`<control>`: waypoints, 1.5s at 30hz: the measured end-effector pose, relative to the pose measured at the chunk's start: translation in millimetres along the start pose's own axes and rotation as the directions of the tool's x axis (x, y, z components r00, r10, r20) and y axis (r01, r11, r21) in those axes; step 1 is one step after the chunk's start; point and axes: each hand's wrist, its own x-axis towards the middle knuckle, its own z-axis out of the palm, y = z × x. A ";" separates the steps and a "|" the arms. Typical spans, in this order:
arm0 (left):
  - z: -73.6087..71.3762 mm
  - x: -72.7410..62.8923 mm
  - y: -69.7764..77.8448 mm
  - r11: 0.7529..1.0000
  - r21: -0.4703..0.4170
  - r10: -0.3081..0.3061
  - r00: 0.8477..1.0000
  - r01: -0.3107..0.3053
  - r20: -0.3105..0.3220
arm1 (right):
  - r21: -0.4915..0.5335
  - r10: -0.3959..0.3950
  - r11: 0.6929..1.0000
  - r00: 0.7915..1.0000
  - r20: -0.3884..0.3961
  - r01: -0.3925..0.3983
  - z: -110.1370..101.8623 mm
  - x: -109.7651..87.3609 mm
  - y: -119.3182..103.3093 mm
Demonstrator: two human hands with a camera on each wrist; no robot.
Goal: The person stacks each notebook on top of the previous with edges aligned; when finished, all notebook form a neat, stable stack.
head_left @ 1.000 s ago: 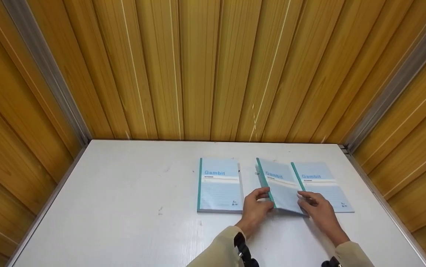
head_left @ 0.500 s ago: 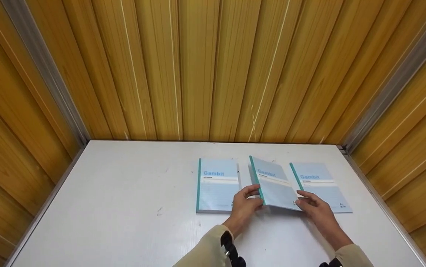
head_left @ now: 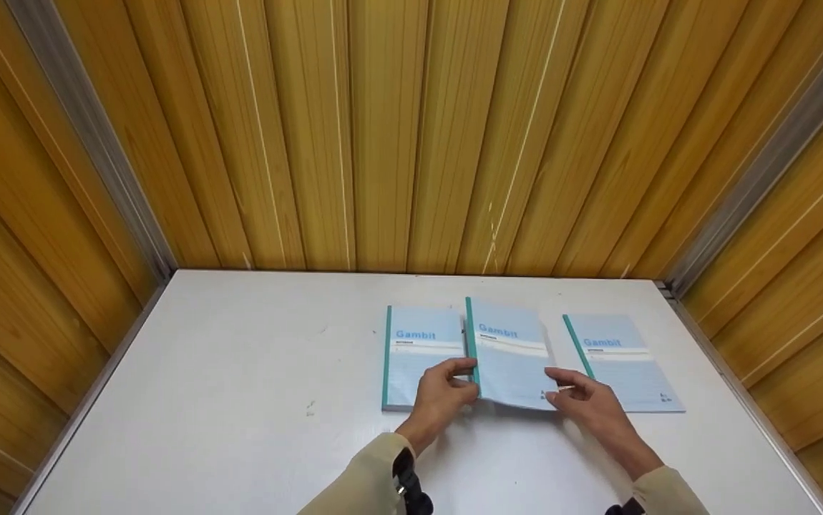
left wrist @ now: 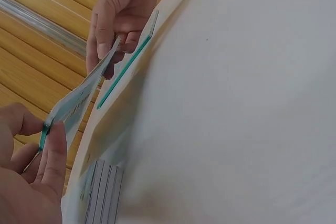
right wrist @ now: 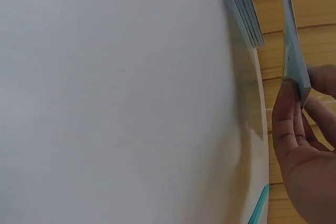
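Observation:
A light blue notebook [head_left: 512, 357] with a green spine and "Gambit" on its cover is held above the table between both hands. My left hand [head_left: 441, 397] pinches its spine low down, thumb and fingers on either side, as the left wrist view shows too. At the opposite edge, near the lower corner, my right hand [head_left: 590, 408] pinches it. In the right wrist view the notebook [right wrist: 295, 61] appears edge-on and slightly bowed. To its left lies a notebook stack [head_left: 422, 365], several thick by its edges in the left wrist view.
A single matching notebook [head_left: 622, 365] lies flat at the right, partly behind my right hand. The white table [head_left: 261, 372] extends far to the left. Wood-patterned panels [head_left: 383, 143] with grey metal corner posts [head_left: 96, 121] enclose the back and sides.
Both hands have carried the held notebook leftward, from beside the right notebook to close by the stack. Its cover now faces up more squarely. The stack and the right notebook stay put.

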 end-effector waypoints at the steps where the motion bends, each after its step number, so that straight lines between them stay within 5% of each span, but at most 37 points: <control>1: -3.4 -1.0 0.8 1.000 0.023 0.010 1.000 -0.010 -0.003 | -0.009 -0.013 1.000 1.000 -0.001 0.013 2.6 0.3 -2.2; 12: -44.7 -11.0 -0.4 0.988 0.124 0.101 0.994 -0.094 -0.049 | -0.089 -0.181 0.980 0.983 -0.017 0.179 38.6 7.5 -21.3; 23: -86.1 -18.7 -7.5 0.971 0.213 0.134 0.987 -0.113 -0.087 | -0.114 -0.247 0.962 0.968 0.036 0.250 73.0 16.4 -35.5; 45: -129.7 -33.0 -18.3 0.958 0.266 0.146 0.982 -0.109 -0.123 | -0.096 -0.306 0.943 0.943 0.134 0.320 115.6 26.4 -44.2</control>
